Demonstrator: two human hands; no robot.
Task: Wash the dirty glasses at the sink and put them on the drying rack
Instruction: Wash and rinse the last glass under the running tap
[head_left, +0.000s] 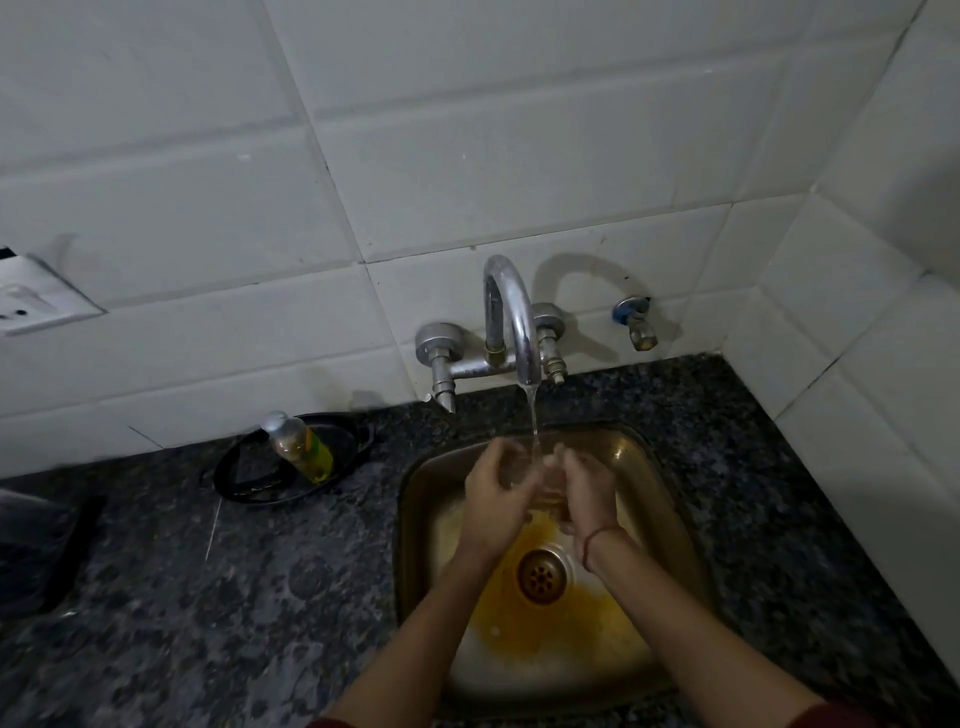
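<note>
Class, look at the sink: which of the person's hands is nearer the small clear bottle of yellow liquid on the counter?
Left. The left hand is the nearer; the right hand is beyond it, farther from the small clear bottle of yellow liquid.

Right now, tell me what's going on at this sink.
A person is rinsing a clear glass under the running tap. The left hand and the right hand both grip it over the steel sink, whose bottom is stained yellow around the drain. On the counter to the left, a small bottle of yellow liquid rests in a black dish. No drying rack is in view.
</note>
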